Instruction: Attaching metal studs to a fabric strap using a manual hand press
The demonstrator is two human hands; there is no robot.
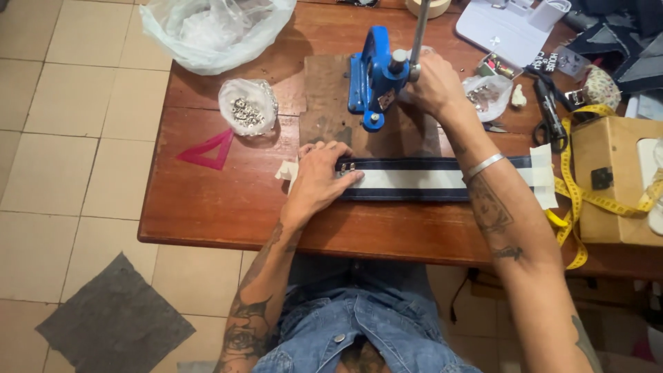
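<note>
A navy and white striped fabric strap (428, 178) lies flat across the wooden table (207, 200), with small metal fittings near its left end. My left hand (319, 176) presses palm-down on that left end, fingers spread over the fittings. My right hand (431, 86) is closed around the grey lever of a blue hand press (373, 76) that stands on a dark wooden board behind the strap. A metal bangle sits on my right wrist.
A small bag of metal eyelets (247, 107) and a pink set square (206, 150) lie left of the press. A large plastic bag (214, 31) is at the back left. Scissors (550, 117), a yellow tape measure (577, 197) and a cardboard box (611, 179) crowd the right.
</note>
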